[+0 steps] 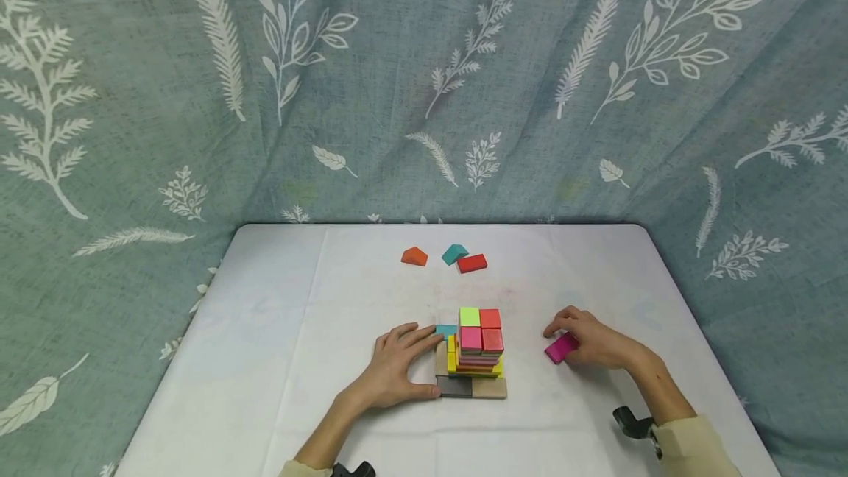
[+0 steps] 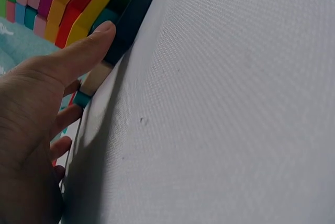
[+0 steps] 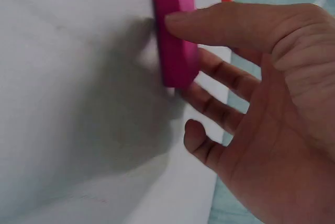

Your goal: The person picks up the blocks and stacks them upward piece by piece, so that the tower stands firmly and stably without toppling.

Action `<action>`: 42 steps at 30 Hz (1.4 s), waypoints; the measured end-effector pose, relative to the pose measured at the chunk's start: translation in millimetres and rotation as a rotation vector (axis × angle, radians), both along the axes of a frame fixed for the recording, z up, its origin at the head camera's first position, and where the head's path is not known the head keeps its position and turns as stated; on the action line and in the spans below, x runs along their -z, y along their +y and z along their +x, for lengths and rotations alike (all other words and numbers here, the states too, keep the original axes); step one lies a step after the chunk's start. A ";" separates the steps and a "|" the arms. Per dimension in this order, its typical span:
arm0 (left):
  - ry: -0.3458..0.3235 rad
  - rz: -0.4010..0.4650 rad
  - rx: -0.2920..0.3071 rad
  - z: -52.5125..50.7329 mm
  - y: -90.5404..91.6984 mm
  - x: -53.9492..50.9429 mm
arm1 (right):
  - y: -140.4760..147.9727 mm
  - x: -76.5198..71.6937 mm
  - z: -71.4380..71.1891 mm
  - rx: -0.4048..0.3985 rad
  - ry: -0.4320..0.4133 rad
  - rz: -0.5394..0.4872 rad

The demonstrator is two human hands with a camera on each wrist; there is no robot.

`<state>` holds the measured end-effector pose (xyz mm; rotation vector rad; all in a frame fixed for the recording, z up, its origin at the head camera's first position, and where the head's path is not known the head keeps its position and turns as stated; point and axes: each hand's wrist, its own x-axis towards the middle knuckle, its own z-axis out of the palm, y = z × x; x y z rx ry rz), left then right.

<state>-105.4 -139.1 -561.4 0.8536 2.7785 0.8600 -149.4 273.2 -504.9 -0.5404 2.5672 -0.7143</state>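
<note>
A stacked tower of coloured blocks [image 1: 470, 341] stands on the table, with yellow layers low down and lime, pink and red blocks on top. At its foot lie a dark grey block [image 1: 453, 387], a tan block [image 1: 490, 388] and a teal block [image 1: 446, 330]. My left hand [image 1: 394, 370] is spread beside the tower's left side, thumb and fingertips touching the base blocks. Right of the tower, my right hand [image 1: 592, 341] pinches a magenta block [image 3: 175, 51]. In the right wrist view the thumb presses its face, with fingers behind it.
Toward the back of the white table [image 1: 358, 293] lie an orange block [image 1: 414, 256], a teal block [image 1: 453, 253] and a red block [image 1: 472, 263]. A green leaf-patterned curtain [image 1: 397, 94] hangs behind and along both sides.
</note>
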 end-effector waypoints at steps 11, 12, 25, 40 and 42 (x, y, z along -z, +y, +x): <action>-0.005 0.003 0.001 -0.2 -0.1 0.3 | -15.7 -2.3 -5.0 0.057 0.205 -0.052; -0.005 -0.001 0.000 0.0 -0.2 0.7 | -20.8 -7.6 -4.2 0.086 0.241 -0.083; 0.001 -0.013 -0.009 0.0 -0.1 2.7 | -92.7 -82.1 11.8 0.002 0.441 -0.440; 0.012 -0.023 -0.022 0.0 0.2 5.6 | -113.3 -65.4 13.9 -0.059 0.399 -0.363; 0.011 -0.025 -0.023 0.1 0.4 5.2 | -113.8 -64.8 13.9 -0.061 0.394 -0.359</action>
